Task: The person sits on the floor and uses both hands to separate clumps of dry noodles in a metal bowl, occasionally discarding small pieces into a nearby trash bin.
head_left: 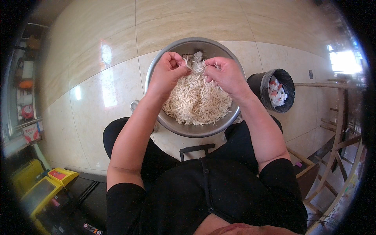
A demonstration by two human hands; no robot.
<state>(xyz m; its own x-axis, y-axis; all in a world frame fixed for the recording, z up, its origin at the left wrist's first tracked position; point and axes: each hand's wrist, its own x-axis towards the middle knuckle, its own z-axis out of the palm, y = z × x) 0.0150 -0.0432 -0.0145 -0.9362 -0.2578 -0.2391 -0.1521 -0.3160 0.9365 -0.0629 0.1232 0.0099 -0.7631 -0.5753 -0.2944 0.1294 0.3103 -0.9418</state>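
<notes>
A wide metal basin (217, 47) holds a big heap of thin, pale, root-like strands (197, 103); their exact kind I cannot make out. Above the far part of the heap, my left hand (166, 74) pinches a few strands between thumb and fingers. Facing it a short way to the right, my right hand (227, 76) is also closed in a pinch on some strands. Between the two hands hang loose pale strands. Behind them, at the basin's far wall, lies a small greyish-white clump (198, 56), partly hidden by my fingers.
A black lined bin (290, 98) with crumpled white and reddish waste stands right of the basin. Wooden chair-like frames (338, 137) are farther right. Shelves with goods (27, 94) line the left side, with a yellow-framed item (47, 192) below. Tiled floor (117, 78) surrounds the basin.
</notes>
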